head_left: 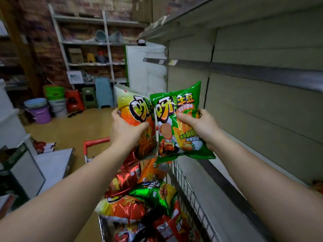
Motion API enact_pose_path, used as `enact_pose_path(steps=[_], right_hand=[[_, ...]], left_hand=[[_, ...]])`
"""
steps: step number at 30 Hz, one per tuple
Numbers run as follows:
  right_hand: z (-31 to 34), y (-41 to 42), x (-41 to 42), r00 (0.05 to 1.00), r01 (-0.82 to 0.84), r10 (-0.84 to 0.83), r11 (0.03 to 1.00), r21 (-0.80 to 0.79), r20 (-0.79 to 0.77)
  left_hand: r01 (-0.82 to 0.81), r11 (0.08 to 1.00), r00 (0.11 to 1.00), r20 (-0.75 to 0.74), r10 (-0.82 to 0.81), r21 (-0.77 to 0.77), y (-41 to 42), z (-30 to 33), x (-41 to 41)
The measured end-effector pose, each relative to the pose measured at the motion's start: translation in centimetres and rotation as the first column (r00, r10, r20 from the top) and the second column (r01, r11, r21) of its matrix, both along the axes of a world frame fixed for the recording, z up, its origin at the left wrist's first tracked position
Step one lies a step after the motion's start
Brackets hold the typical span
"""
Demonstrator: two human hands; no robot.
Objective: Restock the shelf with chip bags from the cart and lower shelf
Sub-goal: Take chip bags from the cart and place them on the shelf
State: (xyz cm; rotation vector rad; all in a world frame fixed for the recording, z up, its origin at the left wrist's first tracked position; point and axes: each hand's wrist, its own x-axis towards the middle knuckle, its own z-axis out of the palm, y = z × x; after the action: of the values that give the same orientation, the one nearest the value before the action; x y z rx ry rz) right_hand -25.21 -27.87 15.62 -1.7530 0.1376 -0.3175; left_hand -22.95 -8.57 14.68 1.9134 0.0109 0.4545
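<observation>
My left hand [125,129] grips an orange and yellow chip bag [135,109] by its lower left side. My right hand [197,126] grips a green chip bag [176,119] with the thumb across its front. Both bags are held upright side by side above the cart [185,186], their inner edges overlapping. The wire cart below holds several red, orange and green chip bags [139,203]. To the right runs the grey shelf unit, whose middle shelf [244,70] shows no goods on it.
The cart's red handle [94,143] points away from me. Another shelf ledge [227,186] runs beside the cart on the right. Coloured buckets and stools [70,100] stand against the far brick wall. A grey counter [52,165] sits at the left.
</observation>
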Motion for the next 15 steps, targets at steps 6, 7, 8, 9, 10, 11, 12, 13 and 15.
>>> enact_pose_path(steps=[6, 7, 8, 9, 10, 11, 12, 13, 15], right_hand=[[4.1, 1.6, -6.7, 0.968, 0.224, -0.216, 0.973, -0.049, 0.128], [4.8, 1.7, -8.0, 0.954, 0.272, -0.262, 0.961, -0.056, 0.149], [5.5, 1.8, -9.4, 0.936, 0.322, -0.308, 0.944, -0.064, 0.169], [6.3, 1.8, -10.7, 0.919, 0.364, -0.347, 0.929, -0.064, 0.188], [7.0, 1.8, -12.1, 0.905, 0.394, -0.376, 0.917, -0.058, 0.199], [7.6, 1.6, -13.4, 0.893, 0.418, -0.4, 0.907, -0.051, 0.205], [8.2, 1.4, -14.8, 0.881, 0.442, -0.424, 0.896, -0.047, 0.208], [8.7, 1.1, -16.2, 0.871, 0.463, -0.445, 0.885, -0.045, 0.208], [9.6, 0.3, -19.0, 0.846, 0.508, -0.489, 0.86, -0.04, 0.213]], left_hand=[[0.209, 0.977, 0.973, 0.102, -0.205, -0.032, 1.1, 3.4, -3.3], [0.247, 0.969, 0.962, 0.126, -0.241, -0.031, 1.1, 4.0, -3.9], [0.284, 0.958, 0.95, 0.149, -0.276, -0.033, 0.9, 4.6, -4.5], [0.32, 0.947, 0.936, 0.169, -0.309, -0.04, 0.7, 5.3, -5.1], [0.357, 0.933, 0.921, 0.188, -0.342, -0.048, 0.5, 5.9, -5.8], [0.394, 0.917, 0.905, 0.2, -0.377, -0.056, 0.1, 6.5, -6.5], [0.431, 0.9, 0.887, 0.21, -0.411, -0.062, -0.4, 7.2, -7.3], [0.462, 0.885, 0.872, 0.217, -0.439, -0.064, -0.9, 7.7, -8.1], [0.514, 0.855, 0.84, 0.239, -0.487, -0.066, -2.0, 8.8, -9.9]])
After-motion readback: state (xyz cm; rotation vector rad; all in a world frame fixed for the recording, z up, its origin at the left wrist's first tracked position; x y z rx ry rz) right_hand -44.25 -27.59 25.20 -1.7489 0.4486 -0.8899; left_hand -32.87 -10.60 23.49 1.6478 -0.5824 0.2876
